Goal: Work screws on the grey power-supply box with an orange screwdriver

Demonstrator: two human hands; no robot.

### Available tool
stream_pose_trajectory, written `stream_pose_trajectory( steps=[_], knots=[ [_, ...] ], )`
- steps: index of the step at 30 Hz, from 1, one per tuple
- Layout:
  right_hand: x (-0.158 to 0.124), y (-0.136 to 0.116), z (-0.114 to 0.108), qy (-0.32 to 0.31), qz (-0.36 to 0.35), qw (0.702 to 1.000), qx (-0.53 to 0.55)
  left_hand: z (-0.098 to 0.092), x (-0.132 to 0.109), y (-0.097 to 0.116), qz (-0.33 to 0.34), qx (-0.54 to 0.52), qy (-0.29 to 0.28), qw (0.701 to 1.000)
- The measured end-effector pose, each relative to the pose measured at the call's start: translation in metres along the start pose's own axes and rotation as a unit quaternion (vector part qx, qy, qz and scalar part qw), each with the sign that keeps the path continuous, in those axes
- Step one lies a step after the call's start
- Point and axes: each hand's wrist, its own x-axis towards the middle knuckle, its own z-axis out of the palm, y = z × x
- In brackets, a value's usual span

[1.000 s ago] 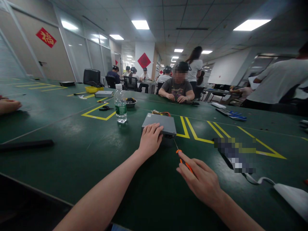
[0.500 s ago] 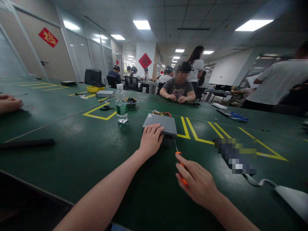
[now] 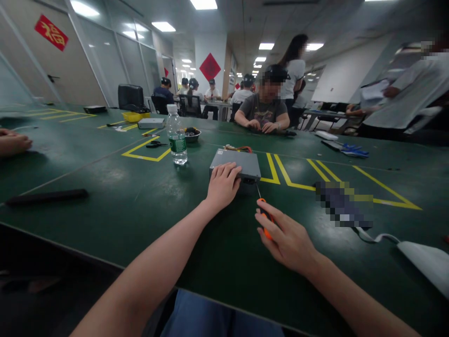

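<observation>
A grey metal power supply unit lies on the green table, with coloured wires at its far side and a socket on its near face. My left hand holds it at the near left, fingers over the top and thumb by the front edge. In my right hand is a screwdriver with an orange and black handle. Its thin shaft points at the unit's lower right front corner; whether the tip touches a screw cannot be made out.
A water bottle stands left of the unit, before a metal bowl of small parts. A black bar lies at left. On the right are a blurred-out dark object, a white cable, and blue-handled tools. A person sits opposite.
The view has tipped downward, so everything on the table sits higher in the picture. Both hands keep nearly the same places around the power supply unit and screwdriver.
</observation>
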Motion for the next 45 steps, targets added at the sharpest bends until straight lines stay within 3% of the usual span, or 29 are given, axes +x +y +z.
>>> stream_pose_trajectory(
  steps=[4, 14, 20, 27, 33, 36, 38, 40, 41, 44, 45],
  knots=[
    [-0.001, 0.002, 0.006, 0.031, 0.007, 0.999, -0.032, 0.0, 0.0, 0.0, -0.007, -0.009, -0.02, 1.0],
    [-0.008, 0.006, 0.011, 0.017, 0.059, 0.998, -0.007, 0.001, 0.0, -0.001, -0.016, -0.051, -0.047, 0.997],
    [-0.005, 0.003, 0.01, 0.014, 0.032, 0.997, -0.065, 0.001, 0.001, -0.002, -0.012, -0.047, -0.044, 0.998],
    [-0.004, 0.001, 0.011, 0.045, 0.01, 0.998, -0.039, -0.002, 0.001, 0.0, -0.002, -0.015, -0.008, 1.0],
    [0.0, -0.002, 0.009, 0.003, -0.01, 0.999, -0.047, 0.0, -0.002, -0.003, 0.003, -0.027, -0.007, 1.0],
    [0.002, -0.004, 0.007, 0.02, -0.003, 0.999, -0.042, -0.017, 0.001, 0.002, 0.003, -0.06, 0.003, 0.998],
    [0.004, -0.004, 0.006, 0.036, 0.006, 0.999, -0.039, -0.044, 0.001, 0.012, -0.014, -0.11, -0.002, 0.994],
    [0.005, -0.004, 0.006, 0.052, 0.002, 0.998, -0.037, -0.077, -0.011, 0.024, -0.016, -0.21, -0.063, 0.976],
    [0.005, -0.005, 0.007, 0.061, 0.003, 0.997, -0.039, -0.093, -0.024, 0.028, -0.02, -0.268, -0.13, 0.955],
    [0.006, -0.005, 0.006, 0.077, 0.002, 0.996, -0.039, -0.122, -0.086, 0.028, 0.019, -0.354, -0.406, 0.842],
    [0.006, -0.005, 0.006, 0.08, 0.004, 0.996, -0.037, -0.125, -0.112, 0.024, 0.075, -0.353, -0.51, 0.781]
  ],
)
